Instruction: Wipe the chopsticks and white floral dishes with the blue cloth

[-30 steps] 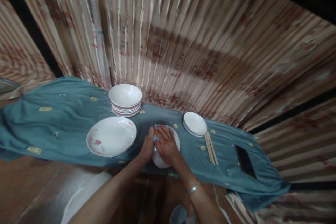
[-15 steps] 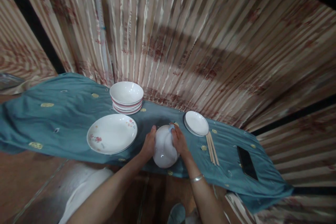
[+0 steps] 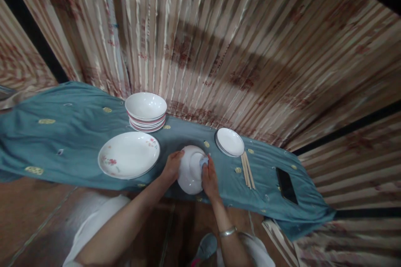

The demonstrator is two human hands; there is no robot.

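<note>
A white bowl (image 3: 188, 175) is held above the table's front edge, its round underside and foot ring showing. My left hand (image 3: 172, 167) grips the bowl's left side, thumb along its edge. On the opposite side, my right hand (image 3: 209, 178) pinches a small light-blue cloth (image 3: 204, 161) against the bowl's underside. The fingers behind the bowl are hidden. To the left lies a large oval plate (image 3: 128, 155) with a flower pattern.
Stacked white bowls (image 3: 145, 107) with red-edged dishes under them stand at the back left. Small white plates (image 3: 230, 142), wooden chopsticks (image 3: 248, 171) and a black phone (image 3: 286, 185) lie to the right on the blue-green tablecloth (image 3: 78, 142). A striped curtain (image 3: 194, 50) hangs behind.
My right hand with the cloth has shifted lower on the bowl's right side, and the bowl has turned so its foot ring shows more clearly. The whole view has shifted slightly.
</note>
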